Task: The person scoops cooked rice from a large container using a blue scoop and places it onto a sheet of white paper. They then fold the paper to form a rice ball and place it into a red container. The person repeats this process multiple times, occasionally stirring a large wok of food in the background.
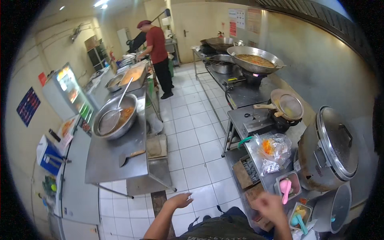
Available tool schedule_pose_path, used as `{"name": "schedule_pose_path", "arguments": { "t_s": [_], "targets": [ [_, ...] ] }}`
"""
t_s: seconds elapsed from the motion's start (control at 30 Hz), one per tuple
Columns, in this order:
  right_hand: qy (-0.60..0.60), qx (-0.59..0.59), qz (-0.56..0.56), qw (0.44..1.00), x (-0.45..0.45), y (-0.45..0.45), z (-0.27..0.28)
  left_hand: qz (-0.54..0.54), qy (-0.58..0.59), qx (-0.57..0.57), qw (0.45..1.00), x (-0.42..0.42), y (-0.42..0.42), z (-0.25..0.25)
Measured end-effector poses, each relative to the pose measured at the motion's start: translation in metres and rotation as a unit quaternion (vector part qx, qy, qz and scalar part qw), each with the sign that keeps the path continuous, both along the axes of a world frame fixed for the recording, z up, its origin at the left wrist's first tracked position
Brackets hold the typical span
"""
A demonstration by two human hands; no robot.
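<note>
My left hand (181, 200) hangs in the air over the tiled floor, fingers apart and holding nothing. Past it stands a steel table (117, 168) with a wooden-handled turner (132, 157) lying on it. My right hand (267, 204) is raised and blurred at the edge of the right-hand bench. Its fingers look curled, and whether anything is in them is hidden. Nearest to it, a pink scoop (285, 187) rests in a metal container (297, 177). Closer to me, a turquoise scoop (298, 221) lies in a second metal container (310, 207).
A large lidded cooker (312, 156) and a deep grey pot (339, 204) stand at right. Plastic bags (277, 147), a pan (277, 94) and a wok (255, 67) line that side. At left sits a large steel bowl (132, 100) with a strainer. A person (156, 45) works farther back.
</note>
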State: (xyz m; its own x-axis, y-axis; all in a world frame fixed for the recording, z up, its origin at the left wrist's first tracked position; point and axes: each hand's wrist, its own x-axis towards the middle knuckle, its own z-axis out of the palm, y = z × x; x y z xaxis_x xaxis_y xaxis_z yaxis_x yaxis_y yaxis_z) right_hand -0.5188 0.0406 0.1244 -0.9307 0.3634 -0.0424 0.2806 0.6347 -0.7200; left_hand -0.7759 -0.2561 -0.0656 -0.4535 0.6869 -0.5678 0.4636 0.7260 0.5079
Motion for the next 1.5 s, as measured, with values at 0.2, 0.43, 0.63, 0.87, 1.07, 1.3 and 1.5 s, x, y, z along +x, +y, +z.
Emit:
{"name": "schedule_pose_path", "arguments": {
  "t_s": [0.2, 0.43, 0.63, 0.87, 1.07, 1.3, 1.5],
  "targets": [
    [-0.334, -0.037, 0.221, 0.916, -0.068, 0.018, -0.163, -0.111, -0.009, 0.138, 0.984, -0.126, 0.13, 0.067],
    [-0.241, -0.171, 0.144, 0.944, -0.288, 0.072, -0.164, -0.107, 0.039, 0.095, 0.989, -0.346, 0.204, 0.043],
    [-0.102, -0.172, 0.111, 0.974, -0.459, 0.124, -0.14, 0.134, -0.133, 0.022, 0.982, -0.498, 0.191, -0.026],
    [-0.037, -0.222, -0.186, 0.956, -0.538, 0.166, -0.115, 0.202, -0.108, 0.17, 0.958, -0.766, 0.235, -0.051],
    [-0.071, -0.197, -0.28, 0.937, -0.638, 0.154, -0.175, 0.071, 0.427, 0.39, 0.813, -1.033, 0.442, 0.057],
    [-0.096, -0.232, -0.22, 0.943, -0.774, 0.131, -0.138, 0.051, 0.23, 0.253, 0.938, -1.169, 0.625, 0.054],
    [-0.148, -0.205, -0.247, 0.936, -0.821, 0.143, -0.136, -0.038, -0.384, 0.164, 0.908, -1.125, 0.663, 0.064]
  ]
}}
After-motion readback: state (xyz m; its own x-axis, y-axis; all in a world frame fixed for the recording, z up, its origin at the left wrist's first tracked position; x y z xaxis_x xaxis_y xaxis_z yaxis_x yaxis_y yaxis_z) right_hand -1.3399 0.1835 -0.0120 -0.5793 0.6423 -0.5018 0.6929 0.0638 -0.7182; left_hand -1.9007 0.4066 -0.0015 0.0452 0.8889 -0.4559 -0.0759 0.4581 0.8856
